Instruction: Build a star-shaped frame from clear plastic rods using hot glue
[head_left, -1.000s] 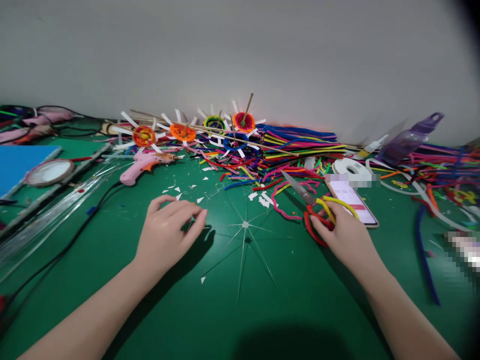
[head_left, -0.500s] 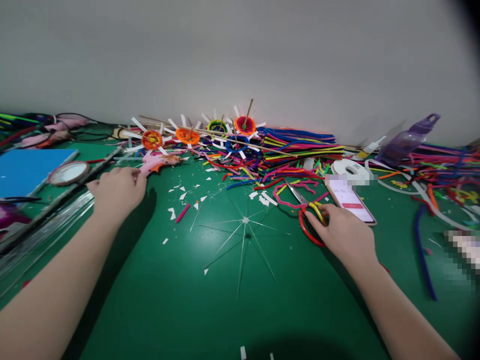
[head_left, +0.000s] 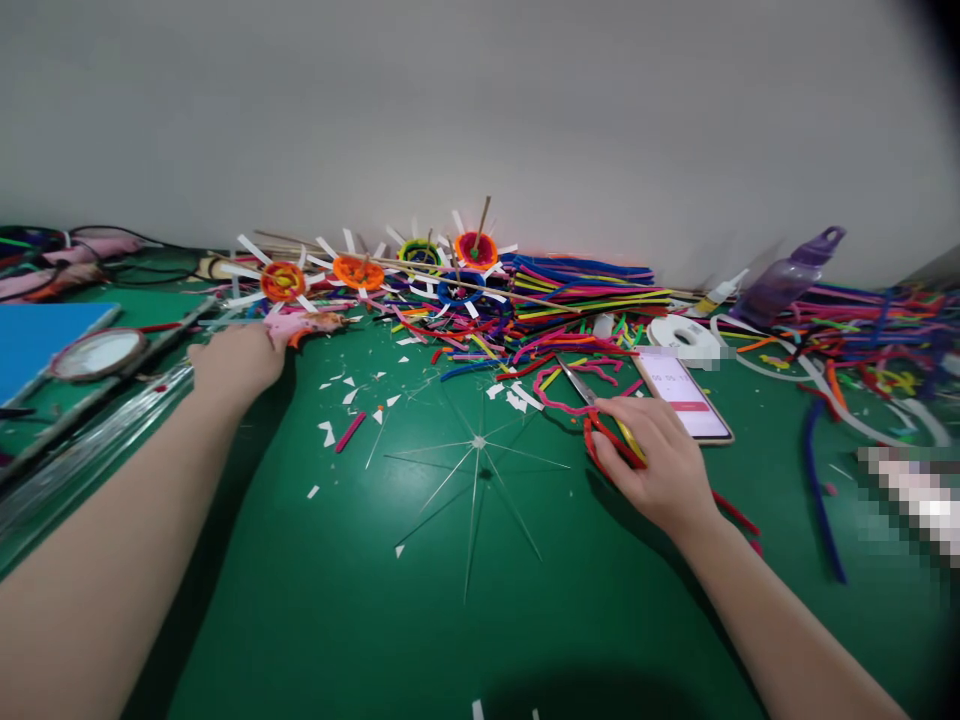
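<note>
On the far left side of the green table, my left hand (head_left: 238, 365) is closed on the rear of a pink glue gun (head_left: 289, 325) with an orange trigger. Its nozzle points right. My right hand (head_left: 652, 455) grips scissors (head_left: 619, 432) with red and yellow handles, their blades pointing up and left. Between my hands stands a star of thin clear spokes (head_left: 478, 442) spreading from a small hub. A short magenta pipe cleaner piece (head_left: 350, 432) and white paper scraps (head_left: 326, 433) lie left of it. A bent pink pipe cleaner (head_left: 551, 401) is by the scissors' blades.
Several colourful round pieces with white strips (head_left: 358, 271) stand at the back beside a pipe cleaner bundle (head_left: 585, 290). Right of it are a white tape roll (head_left: 684, 340), a phone (head_left: 701, 425) and a purple bottle (head_left: 787, 278). Another tape roll (head_left: 99, 353) lies at left.
My left hand's fingers have closed further round the glue gun. My right hand has taken a fuller grip on the scissors, bringing their handles together. The whole view has shifted slightly.
</note>
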